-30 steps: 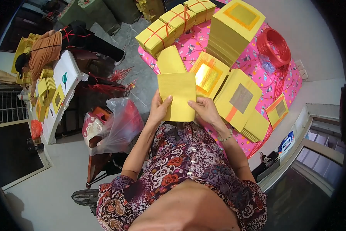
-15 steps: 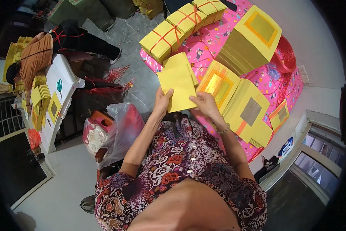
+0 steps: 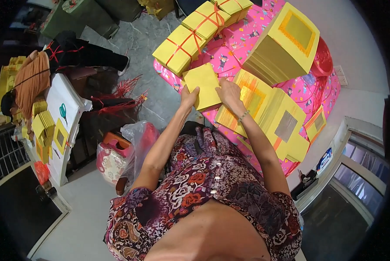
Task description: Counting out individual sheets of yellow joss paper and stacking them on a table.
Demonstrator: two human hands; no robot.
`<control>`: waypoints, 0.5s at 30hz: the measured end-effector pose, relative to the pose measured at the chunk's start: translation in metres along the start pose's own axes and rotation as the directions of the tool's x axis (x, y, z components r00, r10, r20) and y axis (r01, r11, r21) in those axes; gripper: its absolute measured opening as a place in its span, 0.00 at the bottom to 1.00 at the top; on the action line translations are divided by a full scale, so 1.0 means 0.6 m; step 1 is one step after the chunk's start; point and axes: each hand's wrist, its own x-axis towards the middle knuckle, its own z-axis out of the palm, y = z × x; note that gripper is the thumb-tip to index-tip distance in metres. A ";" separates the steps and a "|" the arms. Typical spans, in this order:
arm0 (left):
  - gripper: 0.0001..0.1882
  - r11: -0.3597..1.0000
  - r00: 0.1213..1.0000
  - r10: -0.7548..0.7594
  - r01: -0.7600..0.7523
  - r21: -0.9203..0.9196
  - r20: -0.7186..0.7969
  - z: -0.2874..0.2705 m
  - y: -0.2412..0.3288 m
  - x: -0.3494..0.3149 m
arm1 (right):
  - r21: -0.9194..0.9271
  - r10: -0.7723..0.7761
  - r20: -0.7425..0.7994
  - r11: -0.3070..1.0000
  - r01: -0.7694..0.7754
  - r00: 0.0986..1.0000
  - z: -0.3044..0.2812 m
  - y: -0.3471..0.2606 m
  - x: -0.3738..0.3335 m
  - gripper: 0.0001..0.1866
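A small yellow paper sheet or thin stack (image 3: 202, 85) is held up at the near edge of the table. My left hand (image 3: 188, 97) grips its left side, the thumb lying on top. On the opposite side, my right hand (image 3: 229, 92) has its fingers curled closed at the paper's edge. Just right of that hand lies a pile of yellow paper with orange-and-gold squares (image 3: 252, 98). Beside it a fanned pile with a silvery square (image 3: 286, 126) spreads over the pink patterned tablecloth (image 3: 223, 65).
Yellow bundles tied with red string (image 3: 177, 48) line the table's far left. A tall yellow paper stack (image 3: 268, 56) stands before a red basket (image 3: 323, 61). Left, a person (image 3: 32, 74) bends over a white table with green scissors (image 3: 63, 112). A plastic bag (image 3: 138, 139) sits nearby.
Both hands have moved up and farther over the table with the yellow paper, which now appears shorter. My right hand has shifted from its lower right corner to higher along its right side.
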 end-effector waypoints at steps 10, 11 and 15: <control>0.17 0.992 0.993 -0.107 0.103 -0.075 -0.047 0.008 0.006 -0.001 | -0.131 -0.064 -0.081 0.990 0.054 0.995 0.032 -0.009 0.020 0.18; 0.17 0.989 0.994 -0.109 0.107 -0.107 -0.021 0.006 0.007 0.003 | -0.123 -0.077 -0.084 0.990 0.066 0.993 0.031 -0.010 0.020 0.19; 0.18 0.973 0.975 -0.215 0.210 -0.090 -0.050 0.000 0.000 0.023 | -0.082 -0.076 -0.126 0.994 0.066 0.989 0.031 -0.006 0.026 0.19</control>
